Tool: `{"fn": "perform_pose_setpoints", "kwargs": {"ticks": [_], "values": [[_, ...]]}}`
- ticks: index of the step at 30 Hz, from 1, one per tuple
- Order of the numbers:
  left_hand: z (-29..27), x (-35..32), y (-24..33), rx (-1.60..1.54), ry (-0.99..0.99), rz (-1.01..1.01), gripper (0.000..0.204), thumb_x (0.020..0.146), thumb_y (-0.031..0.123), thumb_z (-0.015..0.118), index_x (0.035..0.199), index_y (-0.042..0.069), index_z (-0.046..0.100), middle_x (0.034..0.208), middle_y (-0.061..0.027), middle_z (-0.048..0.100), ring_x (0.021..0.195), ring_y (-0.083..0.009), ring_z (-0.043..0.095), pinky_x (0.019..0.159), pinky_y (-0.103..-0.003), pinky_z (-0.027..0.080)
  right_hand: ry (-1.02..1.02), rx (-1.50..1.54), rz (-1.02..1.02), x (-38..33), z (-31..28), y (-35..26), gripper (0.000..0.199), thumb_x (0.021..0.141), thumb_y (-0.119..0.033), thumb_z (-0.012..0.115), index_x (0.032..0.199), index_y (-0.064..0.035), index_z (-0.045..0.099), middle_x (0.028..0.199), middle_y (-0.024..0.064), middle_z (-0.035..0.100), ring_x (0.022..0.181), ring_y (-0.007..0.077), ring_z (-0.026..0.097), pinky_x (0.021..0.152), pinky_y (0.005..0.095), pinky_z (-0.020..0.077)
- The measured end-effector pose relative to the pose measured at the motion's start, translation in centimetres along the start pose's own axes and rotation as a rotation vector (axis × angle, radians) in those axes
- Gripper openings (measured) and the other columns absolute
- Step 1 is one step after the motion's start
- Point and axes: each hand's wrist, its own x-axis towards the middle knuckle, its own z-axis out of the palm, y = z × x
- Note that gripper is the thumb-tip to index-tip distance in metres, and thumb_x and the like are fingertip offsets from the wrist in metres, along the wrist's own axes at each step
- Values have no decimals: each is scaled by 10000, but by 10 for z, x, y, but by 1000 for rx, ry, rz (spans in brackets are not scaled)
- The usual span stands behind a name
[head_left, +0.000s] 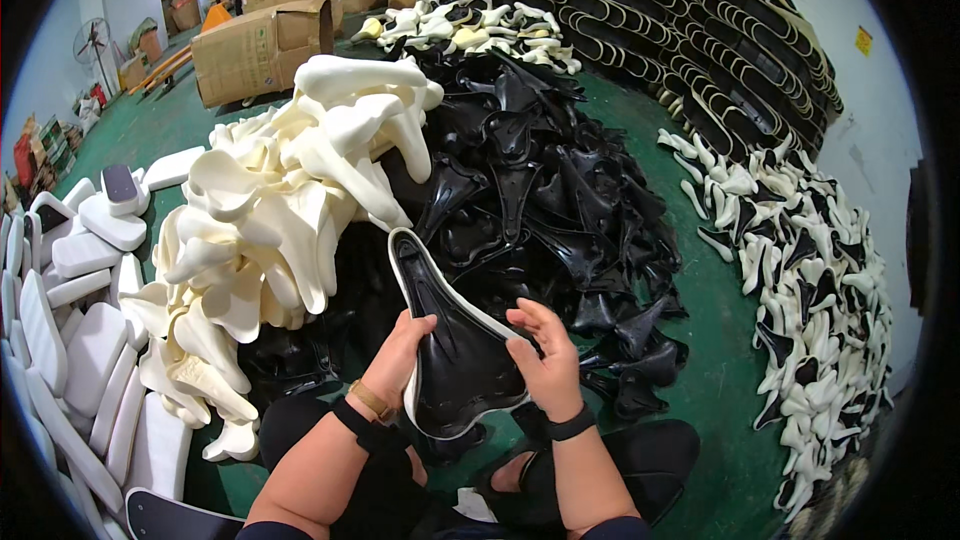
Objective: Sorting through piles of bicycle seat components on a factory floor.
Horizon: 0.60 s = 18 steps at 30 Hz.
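Assembly in hand: your left hand (395, 355) and right hand (545, 355) clasp the black saddle shell with white foam edge (450, 340), centre frame. Cream foam pads (270, 230) lie at ten o'clock, black shells (540, 190) at one. Next calls for pressing the rim evenly.

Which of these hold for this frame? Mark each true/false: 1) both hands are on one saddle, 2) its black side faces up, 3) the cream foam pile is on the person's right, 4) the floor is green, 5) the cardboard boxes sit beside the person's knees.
1) True: the left hand and right hand both grip the saddle.
2) True: a black shell with a white rim shows.
3) False: the cream foam pile is on the left; the black shell pile is centre-right.
4) True: the floor is green.
5) False: the cardboard boxes stand far off, beyond the piles.
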Motion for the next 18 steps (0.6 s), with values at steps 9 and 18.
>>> {"fn": "perform_pose_setpoints", "kwargs": {"ticks": [9, 18], "values": [[-15, 11, -2, -307, -26, -196, 381, 941, 306, 480, 1043, -29, 632, 941, -164, 700, 784, -252, 693, 763, -343, 568, -221, -144, -49, -25, -13, -7, 1108, 614, -178, 902, 1465, -33, 207, 1357, 169, 450, 1214, 253, 500, 1019, 363, 406], [-14, 11, -3, -320, -38, -103, 342, 946, 284, 493, 1055, -10, 628, 975, -140, 692, 834, -240, 686, 779, -354, 567, 162, -715, -399, -27, -12, -17, 671, 527, -286, 925, 1024, -63, 531, 889, 54, 481, 725, 166, 463, 586, 287, 406]]}}
